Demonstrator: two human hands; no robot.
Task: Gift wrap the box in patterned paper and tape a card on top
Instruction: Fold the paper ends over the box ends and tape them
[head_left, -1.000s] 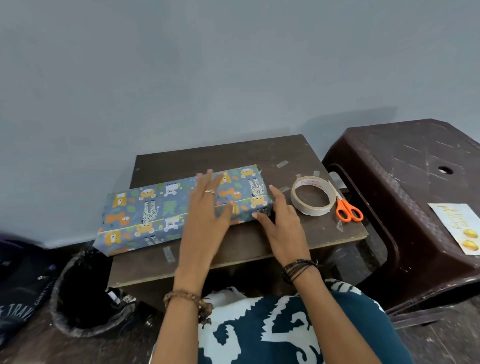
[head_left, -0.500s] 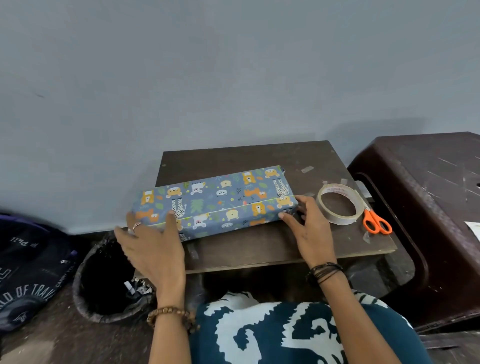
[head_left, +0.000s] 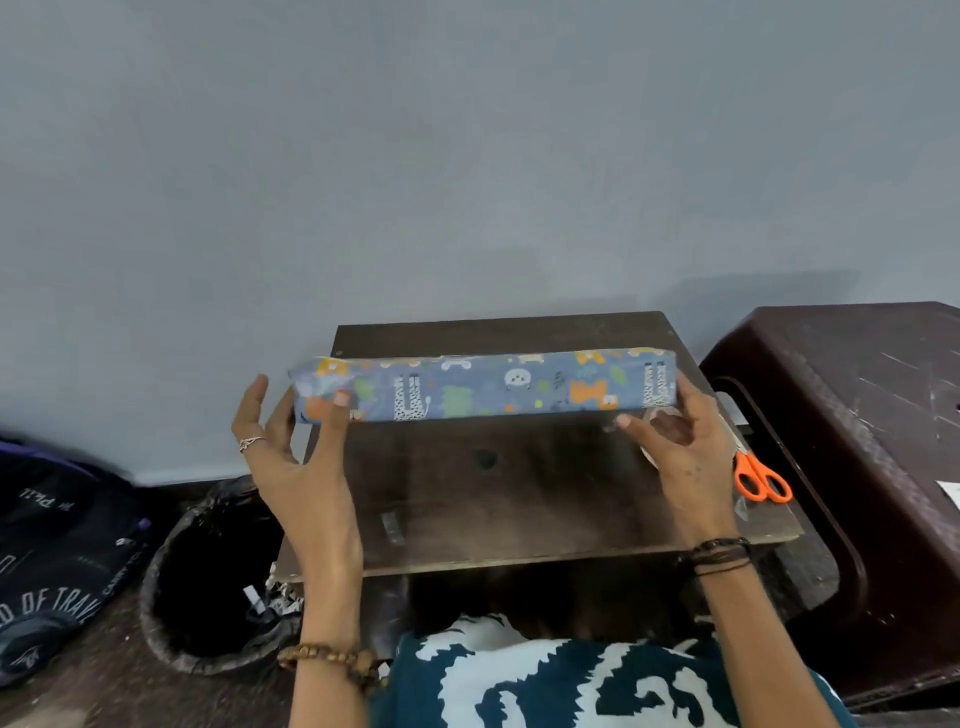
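Wrapped box (head_left: 488, 389): long, blue animal-print paper, held on edge above the worktop (head_left: 519, 499), one long side facing the camera. Left hand (head_left: 291, 447): grip clamped on the box's left end, thumb on the near face, fingers behind. Right hand (head_left: 675, 441): grip clamped on the right end. Tape roll (head_left: 660, 415): just under the right grip, mostly hidden. Orange scissors (head_left: 761, 480): right of that grip. Black bin (head_left: 208, 582): below the left grip, on the floor.
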